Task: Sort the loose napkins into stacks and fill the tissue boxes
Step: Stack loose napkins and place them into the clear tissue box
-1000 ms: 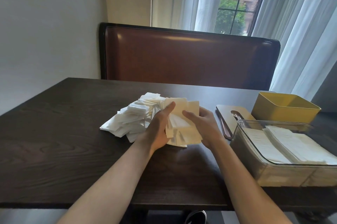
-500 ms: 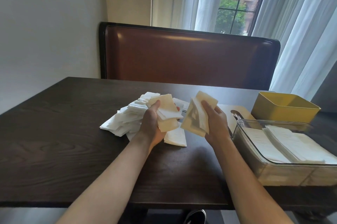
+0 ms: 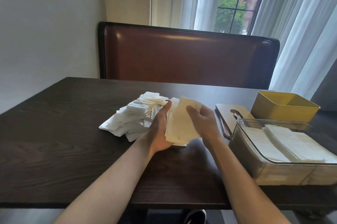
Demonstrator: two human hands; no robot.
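A loose heap of white napkins (image 3: 134,119) lies mid-table. Just right of it, my left hand (image 3: 159,133) grips a stack of cream napkins (image 3: 182,127) from the left side, thumb up along its edge. My right hand (image 3: 205,122), motion-blurred, holds the same stack from the right, with its thumb on the top sheet. The stack's lower end sits close to the table. A clear tissue box (image 3: 273,174) at the right holds two rows of white napkins (image 3: 291,143). Behind it stands a yellow box (image 3: 284,108) whose inside shows no napkins.
A dark wooden table (image 3: 54,150) carries everything. A flat wooden lid (image 3: 226,112) with a slot lies between the stack and the yellow box. A brown padded bench back (image 3: 182,56) runs along the far side. White curtains hang at the right.
Half a second ago my hands held two separate bundles apart above the table. Now the bundles are together as one stack, lower, and both hands are around it.
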